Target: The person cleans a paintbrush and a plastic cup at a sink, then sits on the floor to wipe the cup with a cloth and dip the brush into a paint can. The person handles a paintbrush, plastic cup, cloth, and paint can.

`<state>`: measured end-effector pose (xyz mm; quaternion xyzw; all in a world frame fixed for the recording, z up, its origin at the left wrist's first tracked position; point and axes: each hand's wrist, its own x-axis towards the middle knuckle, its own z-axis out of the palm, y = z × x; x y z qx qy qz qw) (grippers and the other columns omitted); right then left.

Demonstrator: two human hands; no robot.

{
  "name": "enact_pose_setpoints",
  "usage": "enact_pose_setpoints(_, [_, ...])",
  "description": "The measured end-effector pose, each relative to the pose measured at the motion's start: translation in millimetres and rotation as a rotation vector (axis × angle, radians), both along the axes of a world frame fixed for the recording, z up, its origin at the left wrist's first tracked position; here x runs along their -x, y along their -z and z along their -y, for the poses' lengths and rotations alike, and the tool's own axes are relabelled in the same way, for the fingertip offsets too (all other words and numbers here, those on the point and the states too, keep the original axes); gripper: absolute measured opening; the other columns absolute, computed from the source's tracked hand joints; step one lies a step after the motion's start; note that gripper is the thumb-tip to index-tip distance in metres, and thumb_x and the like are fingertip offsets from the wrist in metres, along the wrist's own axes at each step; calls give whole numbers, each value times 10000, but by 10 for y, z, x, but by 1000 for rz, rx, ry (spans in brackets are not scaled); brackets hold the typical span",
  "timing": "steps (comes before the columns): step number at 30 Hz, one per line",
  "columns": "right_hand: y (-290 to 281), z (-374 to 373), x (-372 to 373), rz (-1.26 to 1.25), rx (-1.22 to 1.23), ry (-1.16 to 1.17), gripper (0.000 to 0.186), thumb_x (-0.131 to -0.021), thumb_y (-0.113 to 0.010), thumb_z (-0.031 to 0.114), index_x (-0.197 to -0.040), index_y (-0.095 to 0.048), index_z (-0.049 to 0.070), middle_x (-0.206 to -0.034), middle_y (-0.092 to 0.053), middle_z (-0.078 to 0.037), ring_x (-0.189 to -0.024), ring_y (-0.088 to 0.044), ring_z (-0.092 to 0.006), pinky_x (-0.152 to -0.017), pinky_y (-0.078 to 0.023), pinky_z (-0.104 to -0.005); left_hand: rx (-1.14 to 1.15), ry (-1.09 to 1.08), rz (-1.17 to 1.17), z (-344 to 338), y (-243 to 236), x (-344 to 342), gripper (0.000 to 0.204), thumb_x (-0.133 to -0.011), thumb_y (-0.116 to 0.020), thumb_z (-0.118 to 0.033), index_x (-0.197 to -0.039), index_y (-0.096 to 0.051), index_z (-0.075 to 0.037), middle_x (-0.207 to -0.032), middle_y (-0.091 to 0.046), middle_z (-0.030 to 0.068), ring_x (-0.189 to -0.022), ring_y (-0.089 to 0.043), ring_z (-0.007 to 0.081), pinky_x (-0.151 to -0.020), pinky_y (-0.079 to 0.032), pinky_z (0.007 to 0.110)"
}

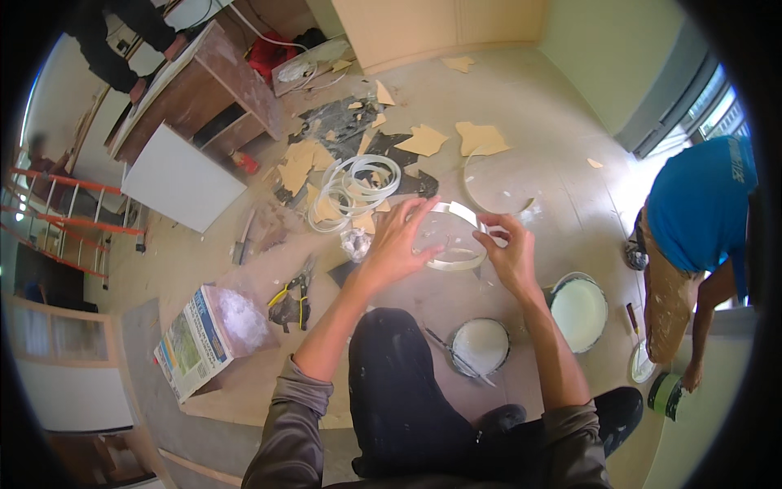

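Note:
In front of me is a loop of white strip (463, 213), its band curving from one hand to the other. My right hand (507, 251) pinches the loop's right side between thumb and fingers. My left hand (397, 244) grips its left side, fingers at the upper edge and thumb lower down. Beyond my hands, a loose coil of similar white strip (368, 175) lies on the floor. A longer curved strip (470, 189) rests to its right. Below my hands stands a tub of white paint-like material (481, 346), with a thin tool across its rim.
A larger white-filled bucket (579, 314) stands right. Yellow-handled pliers (295, 297) and a printed bag (195, 342) lie left. Torn board pieces (423, 140) litter the floor. A co-worker in blue (705, 204) bends at right; another person's legs (110, 49) are on a cabinet; an orange ladder (69, 208) stands left.

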<state>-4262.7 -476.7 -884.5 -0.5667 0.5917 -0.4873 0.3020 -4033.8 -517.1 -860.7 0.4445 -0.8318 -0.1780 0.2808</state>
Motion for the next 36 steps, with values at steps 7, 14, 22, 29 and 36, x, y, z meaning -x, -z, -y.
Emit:
enact_pose_setpoints(7, [-571,-357,806,358,-240,-177,280,-922,-737,90,-1164,-670,-34,-1009,-672,-70,-976,-666,-147,-859,-545,-306,-350,144,-227,-154,-231,304,211,-1012,-583,-65,-1178,-673,29,-920,-665,111,-704,-692,168,-667,-553,285])
enact_pose_setpoints(14, [-245,-610,1195,318,-154,97,225,-967,-676,85,-1161,-660,-27,-1025,-666,-75,-941,-681,-161,-864,-549,-307,-203,-158,-291,-132,131,405,271,-990,-658,-227,-1135,-707,-4,-838,-716,140,-741,-706,227,-699,-537,346])
enact_pose_setpoints(22, [872,-138,600,229,-55,196,222,-948,-696,129,-1104,-687,-29,-1033,-730,-161,-916,-720,-260,-816,-564,-351,-500,-391,-189,424,460,21,316,-1004,-650,-236,-1181,-685,24,-883,-746,121,-732,-722,169,-636,-557,280])
enact_pose_setpoints(29, [2611,-279,195,-302,-420,191,277,-844,-764,134,-1069,-694,-11,-1058,-689,-248,-984,-678,-390,-854,-545,-438,-639,-533,-435,691,1030,-230,310,-1019,-617,-180,-1167,-615,92,-919,-721,187,-721,-738,217,-611,-616,322])
enact_pose_setpoints(36, [2934,-110,15,-497,-441,184,308,-797,-797,138,-1032,-646,8,-1023,-669,-242,-1008,-638,-429,-864,-526,-494,-815,-455,-598,572,1854,-340,461,-1009,-644,-229,-1239,-555,160,-1096,-685,256,-866,-746,273,-775,-634,332])
